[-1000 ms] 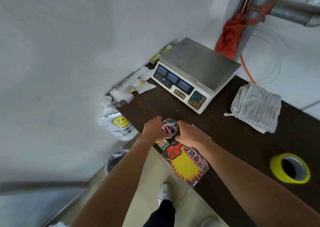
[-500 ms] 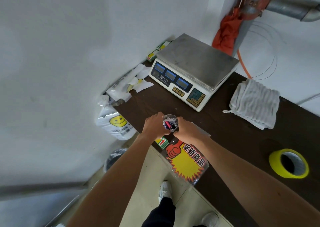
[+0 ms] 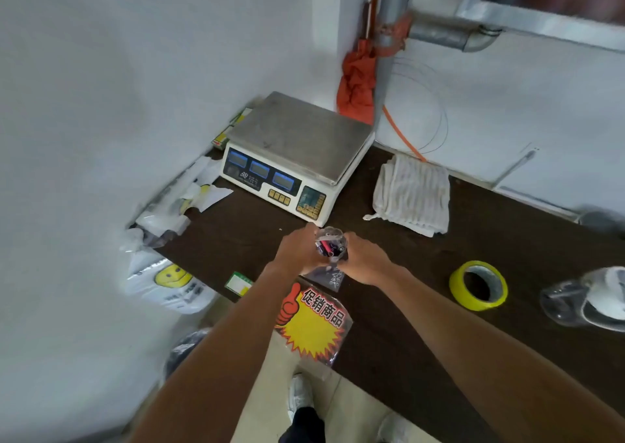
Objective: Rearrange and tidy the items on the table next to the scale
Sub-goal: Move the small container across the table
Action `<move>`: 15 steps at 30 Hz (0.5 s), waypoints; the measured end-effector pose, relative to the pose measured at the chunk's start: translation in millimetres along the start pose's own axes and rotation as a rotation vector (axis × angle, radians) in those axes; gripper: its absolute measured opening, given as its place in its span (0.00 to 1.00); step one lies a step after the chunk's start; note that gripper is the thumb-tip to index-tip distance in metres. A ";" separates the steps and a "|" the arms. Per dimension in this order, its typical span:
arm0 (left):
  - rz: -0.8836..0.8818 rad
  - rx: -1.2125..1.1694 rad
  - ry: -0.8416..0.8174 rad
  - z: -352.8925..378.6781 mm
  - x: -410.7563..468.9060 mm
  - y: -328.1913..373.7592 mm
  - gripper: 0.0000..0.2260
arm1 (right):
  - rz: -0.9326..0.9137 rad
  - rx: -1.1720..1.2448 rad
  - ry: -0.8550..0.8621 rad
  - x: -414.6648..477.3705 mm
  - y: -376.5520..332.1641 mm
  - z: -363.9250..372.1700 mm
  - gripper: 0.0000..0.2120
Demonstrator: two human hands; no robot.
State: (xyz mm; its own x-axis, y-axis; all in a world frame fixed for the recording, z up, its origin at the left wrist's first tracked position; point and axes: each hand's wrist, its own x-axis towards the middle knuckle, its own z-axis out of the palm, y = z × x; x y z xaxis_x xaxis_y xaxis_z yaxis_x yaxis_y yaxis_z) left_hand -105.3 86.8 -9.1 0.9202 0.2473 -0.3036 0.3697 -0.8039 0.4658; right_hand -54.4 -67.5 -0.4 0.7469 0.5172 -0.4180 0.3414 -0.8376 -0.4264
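Low in the frame, a red-and-yellow promotional sign (image 3: 314, 324) is hanging partly over the near edge of the table (image 3: 243, 226), and a green label (image 3: 238, 283) is sitting right at that edge to its left; both look easy to knock off.

Just above them, at frame centre, the left hand (image 3: 297, 251) and right hand (image 3: 365, 260) are closing in from either side on a small clear holder (image 3: 329, 244) of dark and red pen-like items, fingers curled round it. Whether it is a cup or a bag is unclear.

This looks like the gathering step, with the holder being carried or steadied before placing. The next move probably calls for setting it upright on bare wood.

Open room is lying left of centre, in front of the scale (image 3: 297, 151). To the right, a yellow tape roll (image 3: 478, 285) and folded towel (image 3: 412, 195) are taking space.

Loose plastic bags (image 3: 189, 195) are crowding the wall at mid left.
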 end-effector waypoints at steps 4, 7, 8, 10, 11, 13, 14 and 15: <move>0.067 0.019 -0.013 17.0 5.9 37.1 0.29 | 0.063 0.019 0.051 -19.2 34.9 -15.6 0.23; 0.103 0.025 -0.041 29.1 7.3 59.5 0.27 | 0.117 0.032 0.069 -31.1 55.3 -22.9 0.22; 0.109 0.027 -0.056 32.9 7.2 67.4 0.27 | 0.136 0.043 0.072 -34.8 61.8 -24.7 0.22; 0.127 0.037 -0.074 41.1 5.6 81.0 0.26 | 0.170 0.063 0.078 -43.1 74.8 -26.4 0.22; 0.135 0.042 -0.080 46.2 4.5 86.7 0.26 | 0.182 0.066 0.079 -47.7 81.4 -26.5 0.22; 0.150 0.049 -0.102 56.6 0.3 95.6 0.26 | 0.197 0.069 0.075 -57.0 93.7 -24.4 0.22; 0.157 0.053 -0.118 62.1 -2.2 98.6 0.26 | 0.203 0.076 0.071 -61.3 99.4 -22.2 0.22; 0.159 0.057 -0.135 67.4 -4.9 101.4 0.26 | 0.207 0.085 0.068 -65.9 104.7 -19.8 0.22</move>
State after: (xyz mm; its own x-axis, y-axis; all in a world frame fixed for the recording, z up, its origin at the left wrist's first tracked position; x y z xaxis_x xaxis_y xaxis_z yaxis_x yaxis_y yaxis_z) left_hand -81.1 -32.4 -16.4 0.9393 0.0436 -0.3403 0.2102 -0.8571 0.4703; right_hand -56.5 -192.8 -1.6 0.8340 0.3199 -0.4496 0.1294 -0.9054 -0.4043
